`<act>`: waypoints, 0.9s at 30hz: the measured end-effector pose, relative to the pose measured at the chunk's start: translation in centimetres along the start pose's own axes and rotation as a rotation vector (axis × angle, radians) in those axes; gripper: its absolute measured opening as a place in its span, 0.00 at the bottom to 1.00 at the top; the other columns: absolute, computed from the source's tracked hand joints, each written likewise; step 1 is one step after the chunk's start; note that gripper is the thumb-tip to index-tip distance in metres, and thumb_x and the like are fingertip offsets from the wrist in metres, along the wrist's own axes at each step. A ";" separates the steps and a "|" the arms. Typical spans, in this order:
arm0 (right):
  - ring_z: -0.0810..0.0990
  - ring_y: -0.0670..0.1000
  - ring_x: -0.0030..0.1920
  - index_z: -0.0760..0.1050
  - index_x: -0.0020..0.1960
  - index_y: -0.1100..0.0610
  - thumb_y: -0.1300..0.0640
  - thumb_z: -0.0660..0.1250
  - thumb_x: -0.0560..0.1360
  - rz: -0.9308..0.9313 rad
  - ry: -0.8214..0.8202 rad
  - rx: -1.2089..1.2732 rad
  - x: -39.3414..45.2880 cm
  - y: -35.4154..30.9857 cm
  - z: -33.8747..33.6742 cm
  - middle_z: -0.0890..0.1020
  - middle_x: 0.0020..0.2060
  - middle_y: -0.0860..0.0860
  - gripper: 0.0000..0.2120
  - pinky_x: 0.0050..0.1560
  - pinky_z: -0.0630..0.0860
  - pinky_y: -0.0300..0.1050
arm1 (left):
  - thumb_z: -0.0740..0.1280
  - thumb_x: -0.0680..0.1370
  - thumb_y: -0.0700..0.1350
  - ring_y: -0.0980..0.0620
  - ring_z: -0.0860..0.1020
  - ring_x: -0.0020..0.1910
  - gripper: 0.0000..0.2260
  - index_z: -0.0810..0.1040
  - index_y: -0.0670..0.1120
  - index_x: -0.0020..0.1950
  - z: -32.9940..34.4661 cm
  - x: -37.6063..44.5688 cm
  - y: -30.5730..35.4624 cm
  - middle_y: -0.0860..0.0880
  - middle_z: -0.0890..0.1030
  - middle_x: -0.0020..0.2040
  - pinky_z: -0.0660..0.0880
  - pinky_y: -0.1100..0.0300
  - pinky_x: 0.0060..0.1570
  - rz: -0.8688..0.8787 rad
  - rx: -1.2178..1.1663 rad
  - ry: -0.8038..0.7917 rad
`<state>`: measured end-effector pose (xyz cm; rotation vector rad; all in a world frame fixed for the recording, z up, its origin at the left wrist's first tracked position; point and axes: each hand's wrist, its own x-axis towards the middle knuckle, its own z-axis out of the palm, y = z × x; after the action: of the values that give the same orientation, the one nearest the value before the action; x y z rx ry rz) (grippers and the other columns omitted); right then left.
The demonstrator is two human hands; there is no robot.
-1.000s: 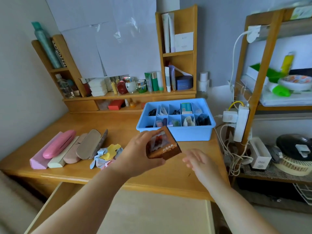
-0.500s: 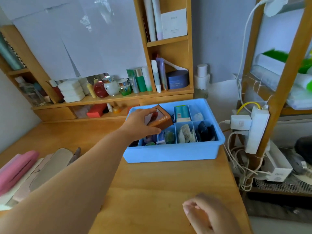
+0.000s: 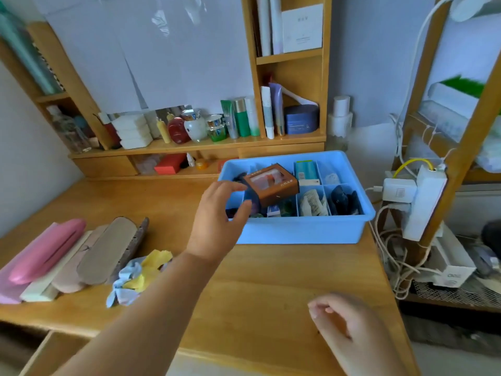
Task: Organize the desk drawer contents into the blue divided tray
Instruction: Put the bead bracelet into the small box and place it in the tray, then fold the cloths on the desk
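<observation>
Nearest, the right hand hung over the wooden tabletop well short of the blue divided tray, fingers loosely curled around nothing, its wrist cut off by the bottom edge. Left of the tray lay a crumpled yellow and pale blue cloth and a row of smooth oblong cases, pink and beige, partly cropped at the side. The left hand reached over the tray's near left corner, thumb and fingers spread beside a brown cardboard box with a clear window; whether they touched it was hard to tell. The box sat tilted across the tray's plastic dividers. The tray's small contents were blurred. Behind the tray, a wooden shelf held bottles and tubes.
</observation>
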<state>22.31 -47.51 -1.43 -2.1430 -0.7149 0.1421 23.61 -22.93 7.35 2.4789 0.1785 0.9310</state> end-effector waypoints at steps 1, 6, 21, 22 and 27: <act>0.71 0.30 0.51 0.77 0.40 0.37 0.49 0.67 0.74 0.014 0.007 0.011 -0.1 -0.2 -0.1 0.79 0.40 0.31 0.06 0.46 0.69 0.26 | 0.70 0.74 0.41 0.58 0.74 0.51 0.07 0.78 0.45 0.52 -1.0 -2.5 0.1 0.55 0.77 0.48 0.66 0.73 0.50 0.015 -0.010 0.027; 0.75 0.33 0.47 0.79 0.41 0.40 0.52 0.68 0.74 0.082 -0.045 0.008 -0.5 -1.0 -0.3 0.80 0.40 0.37 0.06 0.39 0.70 0.29 | 0.71 0.70 0.41 0.58 0.76 0.50 0.09 0.80 0.50 0.49 -4.1 -14.7 -2.0 0.57 0.77 0.50 0.72 0.67 0.51 -0.070 0.053 -0.101; 0.76 0.40 0.48 0.79 0.41 0.44 0.54 0.71 0.72 0.074 -0.016 -0.076 -0.7 -2.0 0.7 0.80 0.42 0.42 0.05 0.43 0.70 0.35 | 0.64 0.76 0.44 0.42 0.74 0.55 0.12 0.74 0.45 0.59 -6.4 -12.1 -10.9 0.43 0.77 0.54 0.71 0.54 0.48 -0.531 0.345 -0.084; 0.75 0.40 0.49 0.79 0.42 0.44 0.53 0.70 0.72 0.072 -0.022 -0.077 -0.7 -2.0 0.7 0.80 0.42 0.42 0.04 0.43 0.69 0.33 | 0.63 0.75 0.40 0.42 0.75 0.51 0.09 0.75 0.43 0.55 -6.1 -12.0 -10.5 0.43 0.78 0.49 0.69 0.55 0.44 -0.485 0.281 -0.052; 0.74 0.36 0.48 0.79 0.42 0.44 0.54 0.71 0.72 0.040 0.023 -0.069 -0.7 -1.7 0.7 0.80 0.41 0.40 0.04 0.44 0.68 0.27 | 0.61 0.72 0.38 0.55 0.71 0.47 0.17 0.75 0.48 0.59 -3.1 -10.1 -5.4 0.53 0.75 0.50 0.63 0.68 0.45 -0.156 -0.043 -0.058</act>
<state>20.73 -46.65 -0.68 -2.2219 -0.6730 0.1150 14.15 -19.79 0.86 2.4094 0.3238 0.7895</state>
